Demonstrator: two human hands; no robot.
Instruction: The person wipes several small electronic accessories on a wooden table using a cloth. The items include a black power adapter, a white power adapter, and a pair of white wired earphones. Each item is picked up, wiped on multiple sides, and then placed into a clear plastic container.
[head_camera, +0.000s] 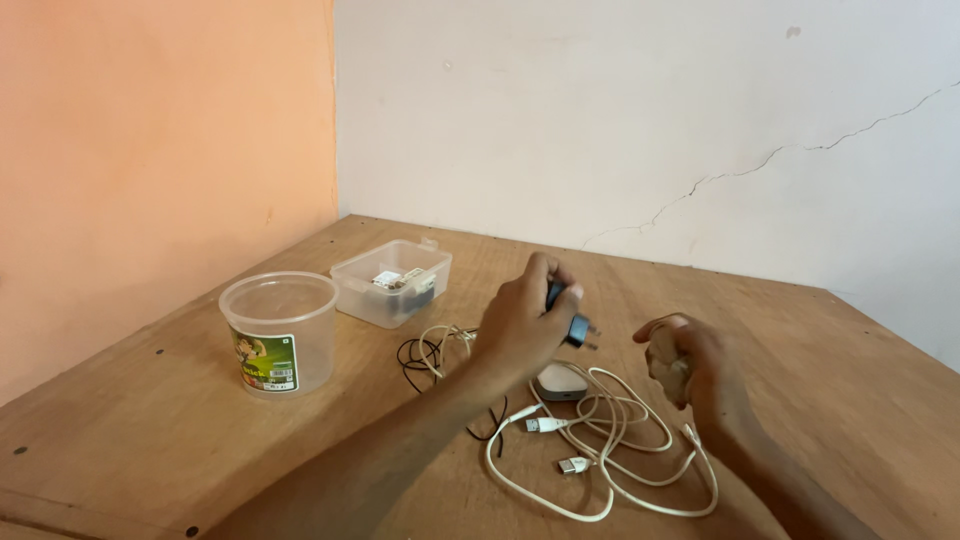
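A: Left hand (525, 318) is lifted off the wooden table (150, 420), fingers closed around a dark plug adapter (574, 325); its prongs poke out toward 3 o'clock.

B: Right hand (685, 358)?

A: Curled loosely, nearly a fist, just at 3 o'clock of the adapter and apart from it. Can't tell if anything's inside it.

B: Where's the cable stuff?

A: White cables (610, 440) lie in a loose tangle at 6 o'clock below both hands, with two loose plug ends showing. A small white device (560, 380) sits right under the adapter. A thin black wire (420, 358) lies at 9 o'clock of that.

B: Risks?

A: The adapter is pinched at one end only, so it likely slips and drops on the white device. The left forearm crosses low over the cables; a sweep could snag a loop and drag the pile. The clear round tub (280, 335) and the small clear box (392, 282) sit at 9 to 10 o'clock, well apart; only a wide swing would knock them.
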